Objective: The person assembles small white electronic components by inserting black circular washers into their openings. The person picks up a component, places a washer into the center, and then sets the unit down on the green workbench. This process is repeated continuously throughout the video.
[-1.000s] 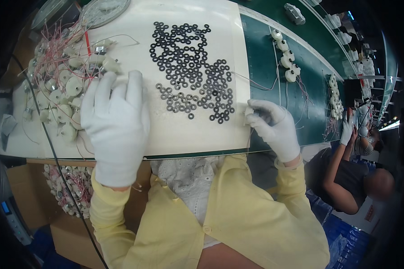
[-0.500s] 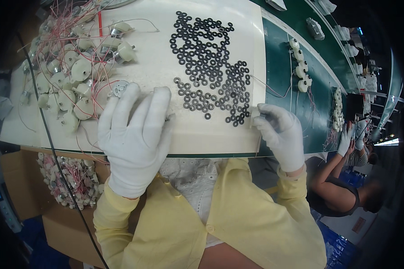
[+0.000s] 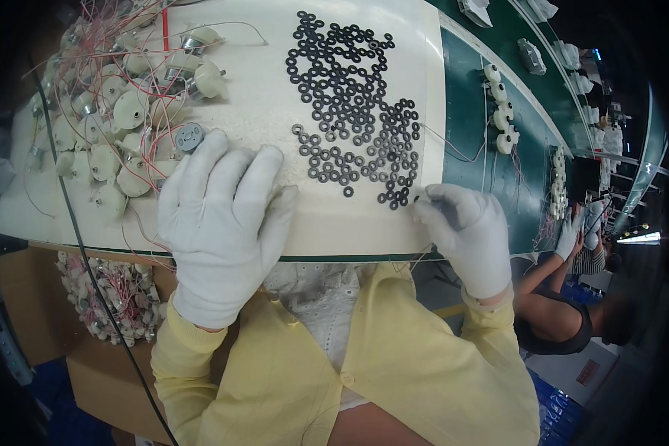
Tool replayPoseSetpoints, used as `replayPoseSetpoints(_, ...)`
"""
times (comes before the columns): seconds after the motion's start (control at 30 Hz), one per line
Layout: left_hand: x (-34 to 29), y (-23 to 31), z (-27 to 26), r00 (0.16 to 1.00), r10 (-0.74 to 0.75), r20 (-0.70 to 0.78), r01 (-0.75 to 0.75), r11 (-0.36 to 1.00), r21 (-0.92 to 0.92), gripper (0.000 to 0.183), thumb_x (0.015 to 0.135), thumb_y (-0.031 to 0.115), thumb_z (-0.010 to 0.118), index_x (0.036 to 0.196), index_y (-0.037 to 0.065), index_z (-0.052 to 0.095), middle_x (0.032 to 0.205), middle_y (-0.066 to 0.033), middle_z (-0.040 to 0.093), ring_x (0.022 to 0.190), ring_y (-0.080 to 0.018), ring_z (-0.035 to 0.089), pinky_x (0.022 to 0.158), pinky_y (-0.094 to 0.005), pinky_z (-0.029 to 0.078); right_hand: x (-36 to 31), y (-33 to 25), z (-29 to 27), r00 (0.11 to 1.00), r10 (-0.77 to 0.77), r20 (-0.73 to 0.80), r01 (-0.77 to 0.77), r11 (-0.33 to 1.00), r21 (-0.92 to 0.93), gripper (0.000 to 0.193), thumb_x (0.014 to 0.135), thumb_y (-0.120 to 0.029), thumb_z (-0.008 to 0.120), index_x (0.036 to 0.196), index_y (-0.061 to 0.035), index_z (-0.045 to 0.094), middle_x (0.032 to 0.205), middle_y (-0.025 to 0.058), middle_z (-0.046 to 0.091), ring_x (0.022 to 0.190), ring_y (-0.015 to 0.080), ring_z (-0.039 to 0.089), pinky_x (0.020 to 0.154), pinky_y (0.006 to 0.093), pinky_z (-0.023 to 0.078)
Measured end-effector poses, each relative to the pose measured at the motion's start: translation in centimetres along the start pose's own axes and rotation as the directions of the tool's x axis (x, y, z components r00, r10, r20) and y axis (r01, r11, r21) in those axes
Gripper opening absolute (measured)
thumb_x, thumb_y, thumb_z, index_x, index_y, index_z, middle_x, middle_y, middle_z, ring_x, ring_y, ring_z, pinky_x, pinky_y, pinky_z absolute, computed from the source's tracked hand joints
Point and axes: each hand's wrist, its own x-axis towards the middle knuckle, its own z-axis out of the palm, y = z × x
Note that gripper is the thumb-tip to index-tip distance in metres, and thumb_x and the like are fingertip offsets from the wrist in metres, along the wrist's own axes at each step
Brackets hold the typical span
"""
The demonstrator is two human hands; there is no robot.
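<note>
My left hand (image 3: 227,215), in a white glove, is over the white board with its fingers bent downward. A small grey round-faced motor (image 3: 189,137) shows at its outer fingertips, and the hand seems closed on it; the rest of the motor is hidden. My right hand (image 3: 468,230), gloved too, pinches at the board's right edge. A tiny dark piece, apparently a small black ring (image 3: 416,198), shows at its thumb and fingertip. Many loose black rings (image 3: 342,97) lie spread flat between and beyond the hands.
Motors with pale plastic wheels and red and white wires (image 3: 130,109) are heaped at the left. A cardboard box (image 3: 111,379) with more stands below. A black cable (image 3: 82,238) crosses the left side. Pale wheels (image 3: 502,111) line the green table; a co-worker (image 3: 561,320) sits at right.
My left thumb has swung away from the index finger, and the dark bit between them is out of sight. The motor's face is turned more into view. My right hand has shifted slightly down.
</note>
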Motion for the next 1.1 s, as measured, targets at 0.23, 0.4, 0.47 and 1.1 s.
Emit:
replayPoseSetpoints(0.23, 0.0, 0.0, 0.1, 1.0, 0.004, 0.0, -0.004, 1.0, 0.007, 0.047, 0.085, 0.017, 0.078, 0.131, 0.012, 0.067, 0.118, -0.007, 0.068, 0.123, -0.0331, 0.062, 0.102, -0.0467, 0.046, -0.6, -0.4, -0.6, 0.991, -0.137, 0.013, 0.135, 0.955, -0.264, 0.029, 0.083, -0.029, 0.086, 0.099, -0.0137, 0.066, 0.072, -0.0001, 0.066, 0.061, 0.0224, 0.062, 0.061, 0.0376, 0.042)
replayPoseSetpoints(0.4, 0.0, 0.1, -0.1, 1.0, 0.007, 0.01, -0.007, 1.0, 0.011, 0.048, 0.086, 0.017, 0.078, 0.132, 0.013, 0.066, 0.119, -0.0078, 0.068, 0.123, -0.0338, 0.062, 0.102, -0.0471, 0.045, -1.2, -1.0, 0.0, 0.981, -0.196, -0.001, 0.174, 0.872, -0.458, 0.032, 0.085, -0.032, 0.084, 0.102, -0.0153, 0.063, 0.069, -0.0031, 0.058, 0.06, 0.0199, 0.056, 0.063, 0.0357, 0.04)
replayPoseSetpoints(0.47, -0.1, 0.1, -0.1, 1.0, 0.005, 0.016, -0.005, 1.0, 0.007, 0.048, 0.086, 0.017, 0.078, 0.132, 0.013, 0.066, 0.119, -0.0083, 0.068, 0.123, -0.0342, 0.062, 0.102, -0.0472, 0.045, -1.5, -0.9, 0.4, 0.98, -0.197, -0.028, 0.165, 0.882, -0.442, 0.032, 0.086, -0.033, 0.084, 0.102, -0.0157, 0.063, 0.068, -0.0039, 0.055, 0.061, 0.0191, 0.054, 0.064, 0.0348, 0.04)
replayPoseSetpoints(1.1, 0.7, 0.5, -0.8, 0.997, 0.01, 0.081, -0.007, 0.999, -0.036, 0.046, 0.089, 0.015, 0.075, 0.133, 0.007, 0.065, 0.118, -0.0125, 0.068, 0.122, -0.0403, 0.061, 0.1, -0.0494, 0.046, -3.5, 7.4, -1.0, 0.906, 0.354, -0.231, -0.387, 0.915, -0.113, 0.017, 0.1, -0.02, 0.067, 0.11, -0.0086, 0.073, 0.08, 0.0142, 0.074, 0.071, 0.0325, 0.073, 0.065, 0.0421, 0.056)
